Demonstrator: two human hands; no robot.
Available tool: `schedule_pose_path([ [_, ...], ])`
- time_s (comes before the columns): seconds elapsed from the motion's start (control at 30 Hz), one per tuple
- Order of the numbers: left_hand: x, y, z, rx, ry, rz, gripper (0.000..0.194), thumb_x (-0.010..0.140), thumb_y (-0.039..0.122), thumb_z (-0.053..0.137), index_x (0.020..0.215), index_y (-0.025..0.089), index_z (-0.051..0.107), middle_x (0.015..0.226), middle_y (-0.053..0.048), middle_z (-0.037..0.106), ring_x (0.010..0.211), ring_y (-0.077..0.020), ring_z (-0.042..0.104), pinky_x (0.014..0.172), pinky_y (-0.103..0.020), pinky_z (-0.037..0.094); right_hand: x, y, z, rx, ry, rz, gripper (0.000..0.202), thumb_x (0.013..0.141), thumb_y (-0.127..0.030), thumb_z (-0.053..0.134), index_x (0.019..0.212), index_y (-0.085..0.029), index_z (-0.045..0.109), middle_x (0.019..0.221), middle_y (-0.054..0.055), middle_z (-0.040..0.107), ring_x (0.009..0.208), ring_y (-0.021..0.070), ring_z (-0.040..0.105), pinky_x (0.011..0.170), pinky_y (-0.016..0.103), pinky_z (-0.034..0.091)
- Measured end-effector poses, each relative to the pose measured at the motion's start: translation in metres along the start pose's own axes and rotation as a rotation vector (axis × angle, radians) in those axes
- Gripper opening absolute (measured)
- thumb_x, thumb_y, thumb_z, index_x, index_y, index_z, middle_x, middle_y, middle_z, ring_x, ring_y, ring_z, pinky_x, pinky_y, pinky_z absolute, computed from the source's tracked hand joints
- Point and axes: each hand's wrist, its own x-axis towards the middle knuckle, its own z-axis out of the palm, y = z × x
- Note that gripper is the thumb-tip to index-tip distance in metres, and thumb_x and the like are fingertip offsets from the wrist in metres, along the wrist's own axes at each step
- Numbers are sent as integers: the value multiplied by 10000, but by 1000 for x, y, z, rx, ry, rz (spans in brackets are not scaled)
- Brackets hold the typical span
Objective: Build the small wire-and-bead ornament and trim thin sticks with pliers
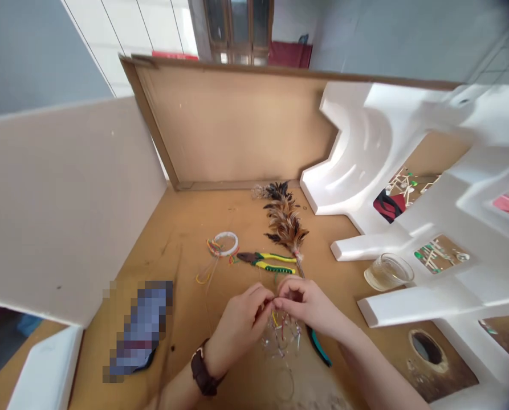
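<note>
Because the strand pinched btwn the 2 hands looks v. thin, a slip of either grip could let it spring loose or kink, & pulling unevenly could snap it. The wire-and-bead piece has many fine parts that could snag on the teal-handled tool just beside it. The L hand has thumb & index closed tip to tip, prob. on the strand; the R hand pinches there too, its palm side loosely curled. The piece sits just below both sets of fingertips, nearer the wearer; can't tell if it hangs or rests on the desk. The yellow-green pliers lie just beyond the R hand.
</note>
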Motion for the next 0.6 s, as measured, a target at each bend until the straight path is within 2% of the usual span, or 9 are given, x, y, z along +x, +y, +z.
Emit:
schedule_pose_path([
  [0.07,12,8,-10,-46,44,-13,171,839,255,412,744,169,526,679,0,533,557,-92,480,516,-191,358,11,-5,-2,284,-46,71,242,710,-381,617,649,-158,548,532,-42,501,379,51,421,370,175,285],
  [0.13,22,12,-20,-129,72,-56,182,840,280,411,745,170,521,653,11,534,518,-83,486,498,-184,364,21,-9,-4,504,-35,78,237,711,-370,625,655,-150,556,454,-61,466,329,33,359,336,160,226],
  [0.23,35,14,-30,-224,98,-87,186,839,295,412,761,171,528,657,11,559,504,-80,506,492,-178,380,29,-12,-7,709,5,4,243,696,-341,648,616,-128,564,512,-31,533,321,13,336,313,153,189],
  [0.33,48,13,-32,-186,134,-46,190,833,285,422,741,174,547,677,-3,587,577,-103,524,519,-187,382,34,-11,-8,766,35,-26,254,704,-340,645,611,-113,580,540,-3,570,333,22,387,311,147,231],
  [0.47,61,13,-28,-91,134,16,199,849,250,385,745,179,539,718,-14,589,649,-122,524,575,-209,385,39,-9,-14,737,127,-53,236,738,-324,624,684,-94,633,533,25,596,452,66,517,460,168,392],
  [0.6,64,13,-29,-4,97,46,208,862,251,365,752,184,528,736,-11,575,662,-123,516,601,-222,372,39,-12,-21,683,166,-44,238,689,-330,668,774,-107,666,642,54,649,528,104,574,534,214,437],
])
